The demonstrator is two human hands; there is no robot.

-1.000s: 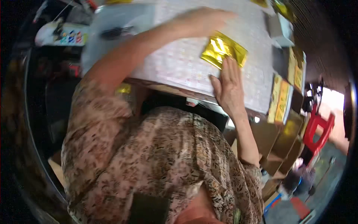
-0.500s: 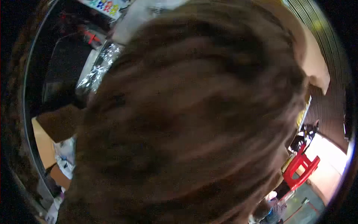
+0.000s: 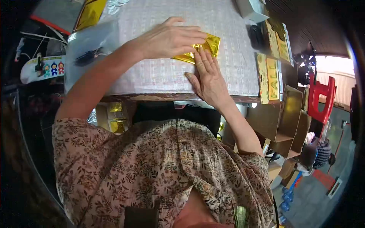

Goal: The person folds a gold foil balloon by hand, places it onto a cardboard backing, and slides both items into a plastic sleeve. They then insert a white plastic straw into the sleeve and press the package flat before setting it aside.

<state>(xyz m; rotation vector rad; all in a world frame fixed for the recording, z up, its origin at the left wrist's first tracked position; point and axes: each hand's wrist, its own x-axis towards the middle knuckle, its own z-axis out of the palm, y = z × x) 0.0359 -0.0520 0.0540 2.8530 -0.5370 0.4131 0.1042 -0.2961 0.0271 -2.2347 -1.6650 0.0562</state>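
A piece of shiny gold foil [image 3: 213,45], flat and creased, lies on the cloth-covered table [image 3: 159,78]. My left hand [image 3: 173,40] reaches over it from the left, palm down, fingers stretched out and their tips over the foil. The fingers of my right hand [image 3: 209,76] lie flat on the foil's near edge, with the thumb spread to the left. Both hands partly cover the foil, so its full outline is hidden.
Printed packs reading FALL [image 3: 272,79] stand along the table's right edge. A clear plastic bag [image 3: 93,38] with dark items lies at the left. Cardboard boxes [image 3: 268,117] and a red plastic stool [image 3: 320,97] are at the right; a white box [image 3: 252,10] sits at the back.
A blurred dark brown surface filled most of the earlier view and hid both hands. Now the view shows the table, with my hands at the gold foil.
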